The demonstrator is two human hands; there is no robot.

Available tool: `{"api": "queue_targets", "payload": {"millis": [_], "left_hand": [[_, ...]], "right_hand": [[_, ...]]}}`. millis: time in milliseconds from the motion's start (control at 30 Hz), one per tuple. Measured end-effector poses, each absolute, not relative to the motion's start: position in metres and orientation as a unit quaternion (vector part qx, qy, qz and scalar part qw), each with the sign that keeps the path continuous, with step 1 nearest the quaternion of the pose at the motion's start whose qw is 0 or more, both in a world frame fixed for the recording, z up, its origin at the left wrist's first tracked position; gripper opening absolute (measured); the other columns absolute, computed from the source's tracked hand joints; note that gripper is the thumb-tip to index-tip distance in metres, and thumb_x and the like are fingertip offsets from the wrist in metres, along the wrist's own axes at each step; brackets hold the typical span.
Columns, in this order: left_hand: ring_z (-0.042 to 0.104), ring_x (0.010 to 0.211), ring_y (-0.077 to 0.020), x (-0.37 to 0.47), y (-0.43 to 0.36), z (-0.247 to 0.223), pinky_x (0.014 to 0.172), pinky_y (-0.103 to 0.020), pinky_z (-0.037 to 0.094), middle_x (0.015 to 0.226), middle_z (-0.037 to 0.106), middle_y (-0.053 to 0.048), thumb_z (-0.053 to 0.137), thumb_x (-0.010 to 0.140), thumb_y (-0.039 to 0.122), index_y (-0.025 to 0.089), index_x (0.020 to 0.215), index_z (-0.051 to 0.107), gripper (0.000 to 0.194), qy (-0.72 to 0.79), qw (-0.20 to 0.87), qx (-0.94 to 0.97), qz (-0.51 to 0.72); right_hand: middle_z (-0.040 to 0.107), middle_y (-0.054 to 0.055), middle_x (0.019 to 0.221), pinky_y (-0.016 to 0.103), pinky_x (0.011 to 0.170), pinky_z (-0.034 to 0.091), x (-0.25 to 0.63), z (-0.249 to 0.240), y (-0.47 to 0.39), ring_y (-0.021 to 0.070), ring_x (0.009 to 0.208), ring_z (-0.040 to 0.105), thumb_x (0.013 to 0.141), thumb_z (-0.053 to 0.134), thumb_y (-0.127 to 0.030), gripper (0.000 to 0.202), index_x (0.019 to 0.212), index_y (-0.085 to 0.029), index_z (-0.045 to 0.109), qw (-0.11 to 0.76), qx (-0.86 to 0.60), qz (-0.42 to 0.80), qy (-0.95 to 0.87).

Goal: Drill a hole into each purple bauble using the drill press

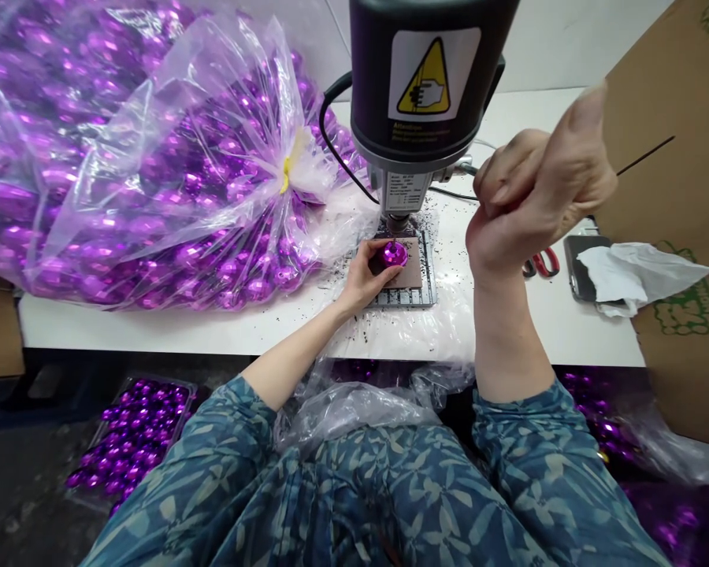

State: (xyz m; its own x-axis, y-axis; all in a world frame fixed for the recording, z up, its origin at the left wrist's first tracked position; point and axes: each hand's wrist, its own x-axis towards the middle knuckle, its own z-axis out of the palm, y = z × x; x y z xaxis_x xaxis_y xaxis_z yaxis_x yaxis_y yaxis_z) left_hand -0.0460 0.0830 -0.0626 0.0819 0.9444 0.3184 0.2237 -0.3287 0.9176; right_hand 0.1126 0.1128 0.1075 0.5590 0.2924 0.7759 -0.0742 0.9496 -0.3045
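Note:
My left hand [363, 276] holds a shiny purple ball [394, 253] on the small metal plate [417, 293] under a grey bench drill [425, 87]. The ball sits right below the drill's spindle. My right hand [537, 197] is raised to the right of the drill, its fingers curled around the drill's lever handle [464, 167], thumb pointing up. Dark shavings lie scattered around the plate.
A big clear bag of purple balls [142, 157] fills the table's left side. A cardboard box [679, 220] stands at the right, with a phone [579, 264], white tissue [632, 272] and red-handled scissors [543, 264] beside it. A tray of purple balls [133, 433] sits on the floor at left.

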Motion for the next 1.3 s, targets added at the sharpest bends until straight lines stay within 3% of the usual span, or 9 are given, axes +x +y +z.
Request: {"api": "queue_targets", "payload": {"millis": [100,167,267,633,967,1167,1300], "left_hand": [[0.073,0.129,-0.0298,-0.046,0.082,-0.060,0.115,-0.050,0.057,0.135,0.075,-0.011,0.090,0.089,0.050,0.026,0.129,0.060,0.056,0.456,0.361,0.643,0.498],[0.073,0.128,-0.0297,-0.047,0.082,-0.059,0.115,-0.049,0.057,0.134,0.075,-0.012,0.089,0.089,0.050,0.026,0.129,0.060,0.055,0.451,0.363,0.644,0.500],[0.073,0.129,-0.0298,-0.047,0.082,-0.059,0.116,-0.050,0.056,0.135,0.074,-0.012,0.090,0.089,0.051,0.026,0.128,0.061,0.055,0.451,0.364,0.643,0.501],[0.074,0.129,-0.0296,-0.046,0.083,-0.063,0.115,-0.049,0.057,0.133,0.075,-0.011,0.090,0.088,0.052,0.026,0.128,0.060,0.056,0.447,0.367,0.637,0.510],[0.073,0.128,-0.0300,-0.046,0.083,-0.064,0.114,-0.049,0.057,0.133,0.075,-0.011,0.091,0.087,0.055,0.026,0.128,0.061,0.058,0.454,0.369,0.634,0.505],[0.073,0.128,-0.0294,-0.045,0.083,-0.063,0.114,-0.049,0.057,0.133,0.075,-0.011,0.090,0.087,0.056,0.026,0.128,0.061,0.058,0.446,0.379,0.630,0.510],[0.073,0.127,-0.0299,-0.045,0.086,-0.066,0.114,-0.049,0.057,0.131,0.075,-0.012,0.092,0.085,0.056,0.025,0.126,0.062,0.059,0.446,0.384,0.623,0.515]], "right_hand": [[0.008,-0.006,0.050,0.023,0.052,0.029,0.111,0.106,0.106,0.0018,0.042,0.027,0.098,0.063,-0.068,0.051,0.074,-0.023,0.067,0.870,-0.142,0.120,-0.458],[0.009,-0.004,0.049,0.025,0.050,0.024,0.108,0.108,0.101,0.0018,0.042,0.027,0.099,0.062,-0.067,0.068,0.055,-0.018,0.043,0.868,-0.164,0.126,-0.452],[0.006,-0.002,0.047,0.027,0.047,0.017,0.106,0.109,0.095,0.0025,0.041,0.021,0.100,0.063,-0.060,0.079,0.051,-0.016,0.020,0.876,-0.155,0.117,-0.442],[0.004,-0.003,0.042,0.030,0.046,0.014,0.115,0.089,0.096,0.0025,0.037,0.017,0.097,0.069,-0.054,0.085,0.052,-0.015,0.009,0.862,-0.135,0.123,-0.474],[0.006,-0.004,0.040,0.032,0.043,0.011,0.116,0.075,0.117,0.0058,0.036,0.010,0.097,0.065,-0.051,0.075,0.050,-0.018,0.017,0.871,-0.123,0.059,-0.473],[0.009,-0.005,0.038,0.031,0.043,0.014,0.120,0.062,0.114,0.0047,0.035,0.012,0.094,0.067,-0.063,0.083,0.048,-0.019,0.014,0.863,-0.147,0.057,-0.479],[0.011,-0.005,0.039,0.032,0.043,0.014,0.115,0.084,0.103,0.0049,0.036,0.014,0.094,0.068,-0.065,0.084,0.050,-0.019,0.013,0.860,-0.175,0.077,-0.474]]}}
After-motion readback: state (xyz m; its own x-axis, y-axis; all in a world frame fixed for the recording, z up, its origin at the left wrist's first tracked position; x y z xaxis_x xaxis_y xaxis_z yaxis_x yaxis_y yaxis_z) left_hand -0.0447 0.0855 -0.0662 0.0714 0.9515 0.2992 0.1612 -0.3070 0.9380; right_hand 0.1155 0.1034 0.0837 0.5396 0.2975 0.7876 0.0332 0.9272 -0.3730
